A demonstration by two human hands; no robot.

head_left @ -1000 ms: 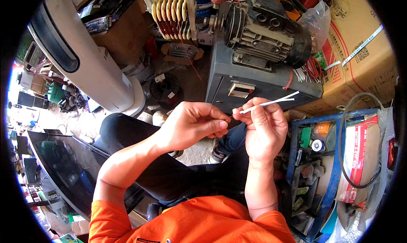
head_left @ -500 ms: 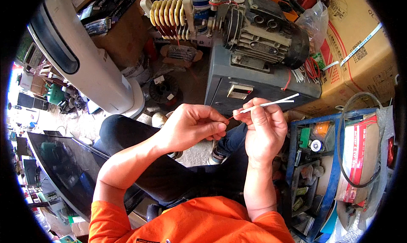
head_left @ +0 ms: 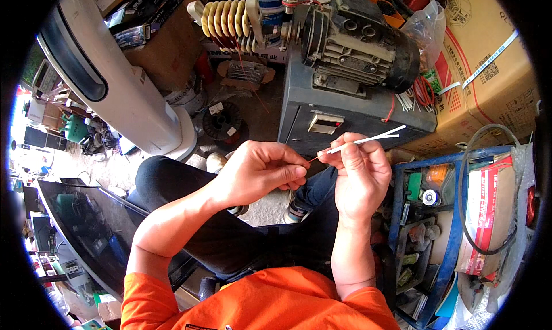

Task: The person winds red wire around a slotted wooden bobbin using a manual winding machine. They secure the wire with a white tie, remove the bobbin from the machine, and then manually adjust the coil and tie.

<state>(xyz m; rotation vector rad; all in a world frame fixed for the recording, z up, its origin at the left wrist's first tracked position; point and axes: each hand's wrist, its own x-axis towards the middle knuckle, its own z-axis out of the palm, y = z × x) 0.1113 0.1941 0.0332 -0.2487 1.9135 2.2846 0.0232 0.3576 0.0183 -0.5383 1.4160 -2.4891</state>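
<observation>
A person in an orange shirt sits with knees spread, both forearms raised over the lap. At the far right stands a large cardboard box, printed in red, with a white strap across it. To the left leans a tall white appliance on a round base, and a black screen lies lower down on that side. Ahead is a grey cabinet, bearing a dark ribbed motor. By the right knee sits a blue rack, holding small parts, packets and a dark hose loop.

Left of the motor is a cream winding frame with a red thread hanging from it; a black reel lies on the floor below.

The hands are close together, but not touching, in front of the cabinet. The left hand pinches a red wire between thumb and fingers. The right hand is closed on white tubes, thin and forking at their far ends. The wire bridges the gap between the hands, reaching the tubes' near tip; whether it enters them is too small to tell.
</observation>
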